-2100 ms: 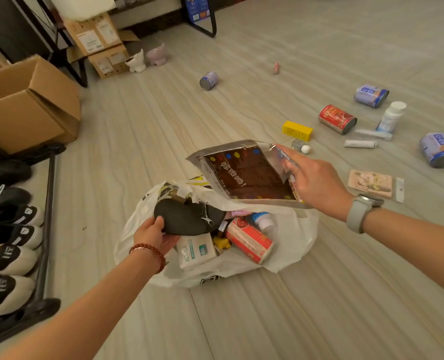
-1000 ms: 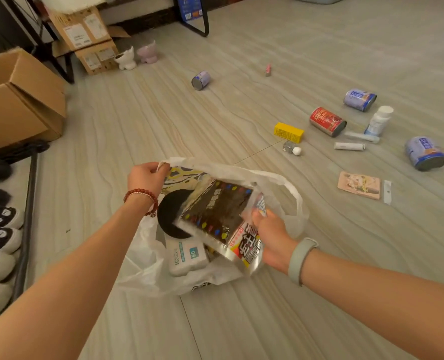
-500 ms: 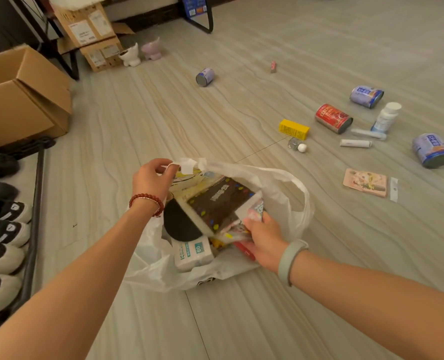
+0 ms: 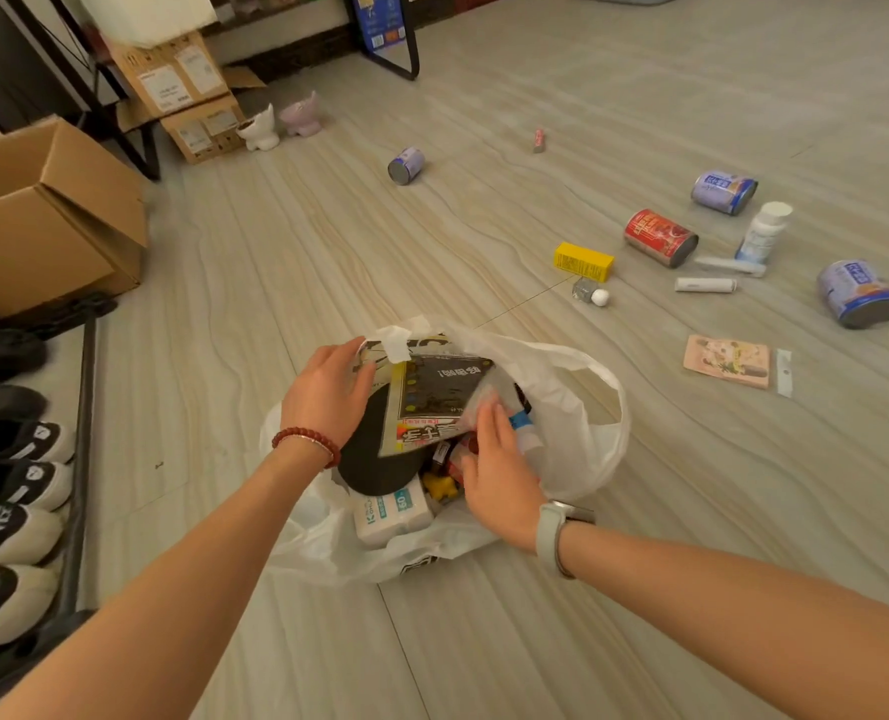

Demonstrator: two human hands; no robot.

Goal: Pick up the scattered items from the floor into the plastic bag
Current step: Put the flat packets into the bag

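Head view: left hand (image 4: 328,394) grips the bag (image 4: 582,433) rim, holding it wide; right hand (image 4: 499,475), fingers flat, presses the snack pack (image 4: 434,397) down inside. Packing step, I'd say. Next means reaching for the yellow box (image 4: 583,260) nearby.

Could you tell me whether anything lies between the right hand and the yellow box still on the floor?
Only the plastic bag's far rim does: the right hand is inside the bag, so it must lift clear of that wall. Beyond it, bare floor runs to the yellow box; a small white-capped bottle lies just before the box.
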